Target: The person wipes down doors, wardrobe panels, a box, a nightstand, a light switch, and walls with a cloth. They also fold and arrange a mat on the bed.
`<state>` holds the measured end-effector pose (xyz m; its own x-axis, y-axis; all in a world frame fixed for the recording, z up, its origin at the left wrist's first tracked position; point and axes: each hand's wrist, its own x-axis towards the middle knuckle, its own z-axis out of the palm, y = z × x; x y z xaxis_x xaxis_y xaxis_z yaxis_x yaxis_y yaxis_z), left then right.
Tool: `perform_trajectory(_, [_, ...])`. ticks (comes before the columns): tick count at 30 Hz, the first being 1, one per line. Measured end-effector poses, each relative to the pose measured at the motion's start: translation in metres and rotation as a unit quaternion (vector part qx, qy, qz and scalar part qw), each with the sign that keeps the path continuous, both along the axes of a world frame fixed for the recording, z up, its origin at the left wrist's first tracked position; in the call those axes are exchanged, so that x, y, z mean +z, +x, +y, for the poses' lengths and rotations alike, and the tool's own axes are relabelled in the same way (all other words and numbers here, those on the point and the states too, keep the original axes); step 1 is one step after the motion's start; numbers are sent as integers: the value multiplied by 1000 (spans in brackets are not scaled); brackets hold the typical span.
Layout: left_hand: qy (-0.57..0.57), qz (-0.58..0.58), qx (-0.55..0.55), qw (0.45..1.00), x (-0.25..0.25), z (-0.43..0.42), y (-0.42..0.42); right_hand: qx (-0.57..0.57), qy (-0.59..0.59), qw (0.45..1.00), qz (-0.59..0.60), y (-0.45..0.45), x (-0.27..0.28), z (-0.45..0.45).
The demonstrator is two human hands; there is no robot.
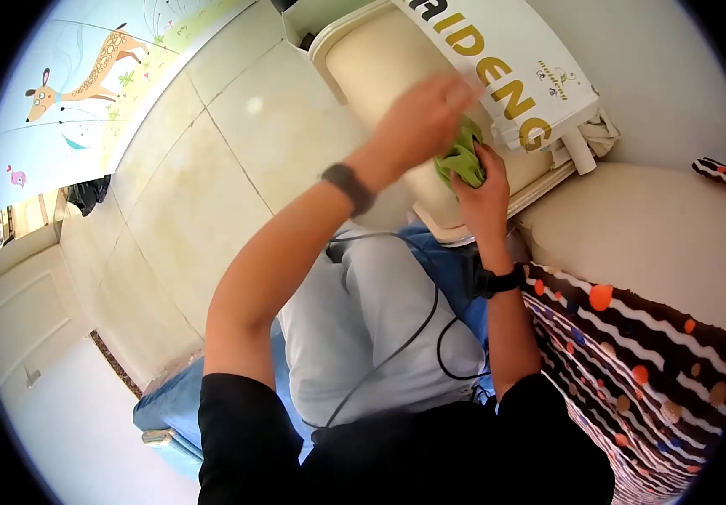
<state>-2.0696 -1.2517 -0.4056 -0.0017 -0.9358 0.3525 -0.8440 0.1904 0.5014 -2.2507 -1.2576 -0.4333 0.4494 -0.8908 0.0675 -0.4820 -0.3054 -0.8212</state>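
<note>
My right hand [487, 192] is closed round a crumpled green cloth [464, 160], thumb and fingers pressed into its folds. Just above and to the left of the cloth is my left hand [422, 118]. Its fingers are smeared by motion, so I cannot make out their shape or whether they grip anything. Both hands are over a cream, rounded surface [371, 63] with a raised rim. Beside them on that surface lies a white bag or box [540, 59] with large gold and dark letters, its edge close to my left fingertips.
A beige padded seat [632, 215] is at the right, with a brown, wavy-striped cloth [632, 362] in front of it. A black cable [418, 332] loops across my grey trousers [363, 311]. Pale floor tiles [203, 177] and a deer-printed panel [93, 84] are at the left.
</note>
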Motion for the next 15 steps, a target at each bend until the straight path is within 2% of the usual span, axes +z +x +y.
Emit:
perform_trajectory(1, [118,30,-71,990,-6,17,-7,4,-14,1000,12,-1,-2,2])
perform_trajectory(5, [73,47,-36,996,-32,58,-28,30,-92,993,70,10,-16,5])
perform_trajectory(15, [63,-24,177,982,-50,25,49,141,-226,962,68,121,-42,-49])
